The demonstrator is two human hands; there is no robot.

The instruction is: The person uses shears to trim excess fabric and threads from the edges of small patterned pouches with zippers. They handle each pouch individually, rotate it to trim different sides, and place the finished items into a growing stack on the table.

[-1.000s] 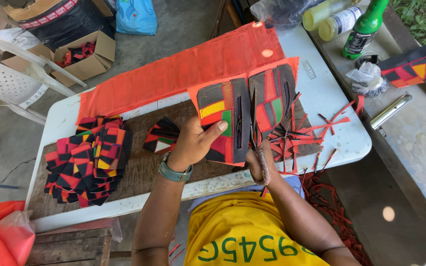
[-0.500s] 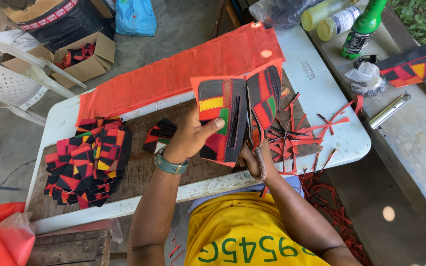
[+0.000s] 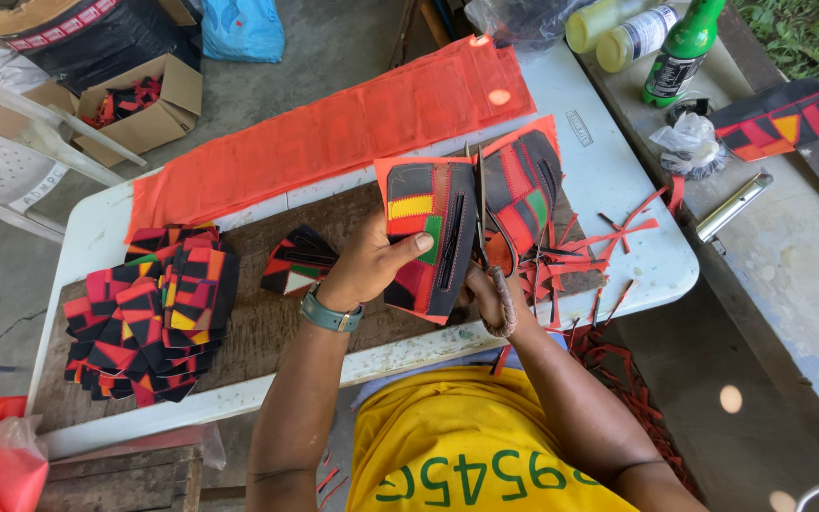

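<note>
The patchwork panel (image 3: 427,232), black with red, yellow and green patches and an orange edge, is held up over the middle of the surface (image 3: 618,180), just in front of the person's chest. The left hand (image 3: 367,265) has a closed grip on its lower left part, thumb lying across the front. The right hand (image 3: 490,294) has its fingers closed through the handles of scissors (image 3: 481,223), whose blades run up along the panel's right edge; I cannot tell how far the blades are open. Just right of the blades lies a second panel (image 3: 528,185), with red offcuts (image 3: 609,237) scattered beside it. A dark board (image 3: 267,322) lies under the work, with one small piece (image 3: 298,258) on it. A stack of pieces (image 3: 149,318) sits at the left end. A long red cloth (image 3: 334,133) stretches along the far edge. Bottles (image 3: 656,33) stand well apart at the upper right.
</note>
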